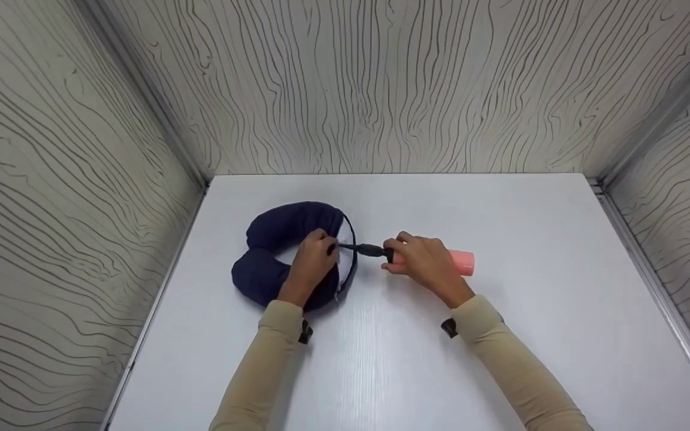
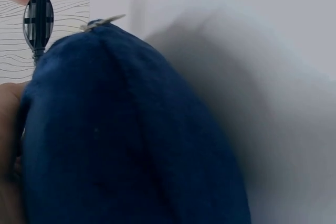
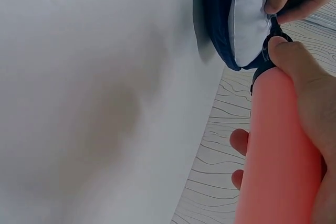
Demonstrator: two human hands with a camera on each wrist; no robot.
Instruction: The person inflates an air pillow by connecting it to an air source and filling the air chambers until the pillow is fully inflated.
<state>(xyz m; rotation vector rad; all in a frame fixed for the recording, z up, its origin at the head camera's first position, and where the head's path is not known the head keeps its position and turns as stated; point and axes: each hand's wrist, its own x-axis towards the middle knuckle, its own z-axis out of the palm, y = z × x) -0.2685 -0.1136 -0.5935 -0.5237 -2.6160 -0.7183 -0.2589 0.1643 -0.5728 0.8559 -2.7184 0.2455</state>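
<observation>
A navy neck pillow (image 1: 282, 222) with a pale end panel lies on the white table, its opening facing left. My left hand (image 1: 309, 263) reaches over its right side and pinches the thin end of a black carry strap (image 1: 371, 250). The strap runs to the black cap of a pink bottle (image 1: 463, 263). My right hand (image 1: 426, 263) grips the bottle, which lies sideways in the head view, its cap toward the pillow. In the right wrist view, the thumb presses beside the black cap, with the bottle (image 3: 275, 150) along the palm. The pillow (image 2: 131, 129) fills much of the left wrist view.
A thin dark cord (image 1: 354, 266) bows out from the pillow's right edge. The white table (image 1: 375, 371) is bordered by metal rails, with wood-patterned panels (image 1: 369, 90) at the back and sides. Dark wrist devices (image 1: 449, 327) sit at both cuffs.
</observation>
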